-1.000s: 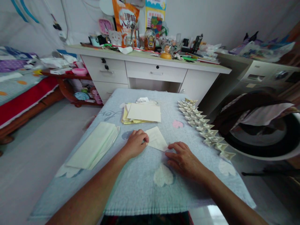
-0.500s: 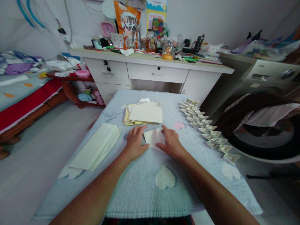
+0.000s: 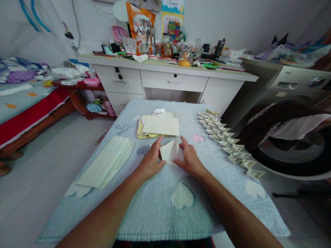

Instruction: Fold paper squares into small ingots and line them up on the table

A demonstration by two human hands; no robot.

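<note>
A small folded sheet of white paper [image 3: 170, 151] stands slightly raised off the cloth between my two hands. My left hand [image 3: 152, 159] holds its left edge, the thumb at the near corner and the fingers at the far one. On the other side, my right hand [image 3: 190, 156] grips the right part, with the thumb lying over the front and the fingers behind. Just beyond is a stack of cream and yellow paper sheets [image 3: 161, 125]. To the left lies a pile of long pale green folded papers [image 3: 104, 163]. A row of folded paper pieces [image 3: 223, 137] with pointed ends runs down the right.
A light blue patterned cloth [image 3: 152, 210] covers the table. Crumpled white paper [image 3: 159, 111] sits behind the stack. Farther back, a white desk [image 3: 174, 79] carries a jar, an orange bag and clutter. A washing machine [image 3: 292, 84] stands right, a bed [image 3: 28, 106] left.
My left hand has turned so its fingers point more forward, drawn closer to the paper. The paper's far edge now rises to a peak. My right hand has shifted slightly.
</note>
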